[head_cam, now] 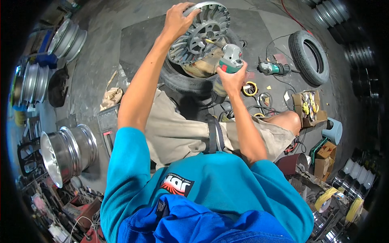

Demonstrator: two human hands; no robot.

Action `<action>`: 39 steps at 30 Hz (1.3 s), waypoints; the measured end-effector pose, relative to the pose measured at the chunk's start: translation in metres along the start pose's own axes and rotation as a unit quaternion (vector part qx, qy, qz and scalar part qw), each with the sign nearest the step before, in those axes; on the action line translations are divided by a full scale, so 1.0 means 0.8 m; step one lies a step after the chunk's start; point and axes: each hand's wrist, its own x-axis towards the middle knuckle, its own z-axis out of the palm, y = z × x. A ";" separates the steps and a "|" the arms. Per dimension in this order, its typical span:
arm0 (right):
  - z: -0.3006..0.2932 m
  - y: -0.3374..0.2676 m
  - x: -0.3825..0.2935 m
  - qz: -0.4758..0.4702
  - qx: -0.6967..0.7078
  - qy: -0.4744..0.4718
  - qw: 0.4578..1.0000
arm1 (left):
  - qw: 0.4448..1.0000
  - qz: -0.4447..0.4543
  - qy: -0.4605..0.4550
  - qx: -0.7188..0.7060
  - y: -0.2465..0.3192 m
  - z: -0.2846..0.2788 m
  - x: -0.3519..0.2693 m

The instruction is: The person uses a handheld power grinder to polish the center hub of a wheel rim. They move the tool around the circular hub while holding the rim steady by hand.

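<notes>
My left hand (179, 18) grips the outer lip of a multi-spoke alloy wheel (199, 36), holding it tilted up. Its lower side leans over a worn tyre (190, 83) lying flat, with a dusty tan object (205, 65) inside the tyre beneath the wheel. In my right hand (233, 79) is a green-and-grey corded power tool (232, 56), held around its body. A slim shaft with a yellowish tip (210, 41) extends from the tool's head towards the wheel's hub. Whether the tip touches the metal cannot be told.
On the right lie an angle grinder (272, 68), a standing tyre (308, 57), a yellow tape roll (249, 89), tangled cords (261, 107) and an open cardboard box (307, 107). A blue stool (333, 131) stands beyond. Polished rims (68, 153) and a grey case (108, 126) are at left.
</notes>
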 end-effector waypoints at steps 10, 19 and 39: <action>0.017 0.029 -0.018 0.057 0.047 0.052 0.996 | 1.000 -0.001 -0.003 -0.021 0.003 0.000 -0.003; 0.007 0.023 -0.016 0.075 0.039 0.014 0.996 | 1.000 0.004 0.000 -0.010 0.002 0.002 -0.001; 0.011 0.090 -0.007 0.126 0.255 -0.044 0.958 | 1.000 -0.011 -0.024 0.016 -0.012 -0.008 -0.006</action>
